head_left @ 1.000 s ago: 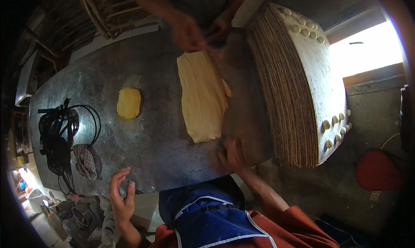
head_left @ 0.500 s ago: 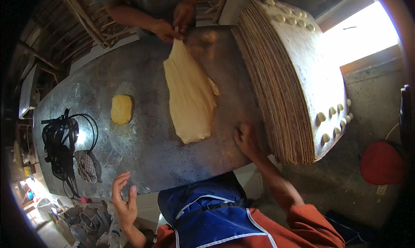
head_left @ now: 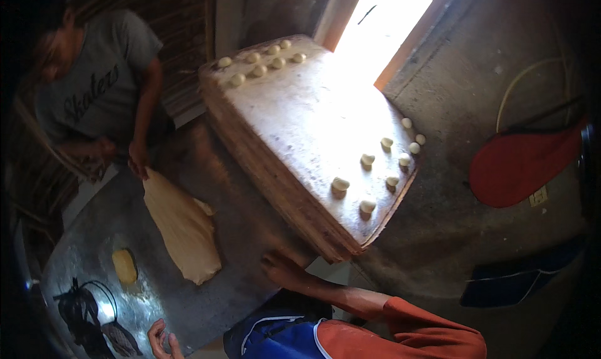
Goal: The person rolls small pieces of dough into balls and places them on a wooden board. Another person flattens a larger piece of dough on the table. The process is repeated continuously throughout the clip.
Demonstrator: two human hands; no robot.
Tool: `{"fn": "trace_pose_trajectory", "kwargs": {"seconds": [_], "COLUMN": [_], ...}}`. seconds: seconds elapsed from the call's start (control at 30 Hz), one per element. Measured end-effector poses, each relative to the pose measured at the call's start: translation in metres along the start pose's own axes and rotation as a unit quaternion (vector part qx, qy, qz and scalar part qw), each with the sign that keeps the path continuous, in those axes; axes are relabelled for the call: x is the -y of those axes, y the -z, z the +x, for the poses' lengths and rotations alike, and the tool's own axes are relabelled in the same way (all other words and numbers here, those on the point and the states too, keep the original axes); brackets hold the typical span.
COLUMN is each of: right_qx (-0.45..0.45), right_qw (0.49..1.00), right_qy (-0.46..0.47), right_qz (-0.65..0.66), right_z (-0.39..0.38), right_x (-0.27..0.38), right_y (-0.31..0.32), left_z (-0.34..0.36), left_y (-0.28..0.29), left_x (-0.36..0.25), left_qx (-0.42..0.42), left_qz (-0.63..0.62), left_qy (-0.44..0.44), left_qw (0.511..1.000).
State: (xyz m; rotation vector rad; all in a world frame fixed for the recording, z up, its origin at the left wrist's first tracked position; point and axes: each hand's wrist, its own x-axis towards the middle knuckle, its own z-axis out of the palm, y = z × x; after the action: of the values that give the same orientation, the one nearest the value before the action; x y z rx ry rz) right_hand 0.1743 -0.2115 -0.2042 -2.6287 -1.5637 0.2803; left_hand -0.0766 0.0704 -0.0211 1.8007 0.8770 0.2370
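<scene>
A long sheet of pale dough (head_left: 183, 227) lies stretched across the metal table (head_left: 241, 224). Another person's hand (head_left: 139, 161) grips its far end. My left hand (head_left: 164, 341) is at the near edge of the table, low in the picture, fingers apart and holding nothing. My right hand (head_left: 282, 270) rests on the tabletop to the right of the dough, apart from it. Its fingers are curled in and dim in shadow, with nothing seen in them. A yellow block (head_left: 124, 266), perhaps fat or dough, sits left of the sheet.
A tall stack of boards (head_left: 282, 127) stands at the table's right, with small dough balls (head_left: 367, 205) along two edges of its top. Black straps (head_left: 81, 318) and a netted pouch (head_left: 121, 339) lie at the table's left. A red paddle-shaped thing (head_left: 510, 170) is at the right.
My view has swung to the right, so the table and dough now appear farther left. The other person's second hand has come off the dough. My hands hold much the same poses.
</scene>
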Motion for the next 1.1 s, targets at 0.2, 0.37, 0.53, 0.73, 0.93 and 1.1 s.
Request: {"fn": "trace_pose_trajectory", "kwargs": {"seconds": [0.2,0.37,0.53,0.73,0.93,1.1], "right_qx": [-0.317,-0.665,-0.558,-0.555,-0.272,-0.155], "right_qw": [0.888,0.729,0.761,0.765,0.892,0.907], "right_qy": [0.059,-0.106,-0.313,-0.317,0.053,-0.084], "right_qz": [0.328,0.126,-0.106,0.082,0.357,0.381], "right_z": [-0.038,-0.087,-0.141,-0.107,0.031,0.146], "right_x": [-0.060,-0.212,-0.343,-0.188,0.006,0.041], "right_y": [0.266,0.397,0.316,0.336,0.228,0.057], "left_z": [0.026,0.033,0.038,0.021,0.030,0.056], "left_y": [-0.041,-0.077,-0.107,-0.082,-0.148,-0.098], "left_x": [-0.043,-0.069,-0.072,-0.024,-0.088,0.002], "left_qx": [0.031,0.059,0.105,0.096,0.031,-0.056], "left_qz": [0.101,0.095,0.080,0.008,-0.019,0.035], "left_qy": [-0.081,-0.133,-0.174,-0.094,-0.189,-0.141], "left_qw": [0.991,0.985,0.976,0.991,0.981,0.988]}}
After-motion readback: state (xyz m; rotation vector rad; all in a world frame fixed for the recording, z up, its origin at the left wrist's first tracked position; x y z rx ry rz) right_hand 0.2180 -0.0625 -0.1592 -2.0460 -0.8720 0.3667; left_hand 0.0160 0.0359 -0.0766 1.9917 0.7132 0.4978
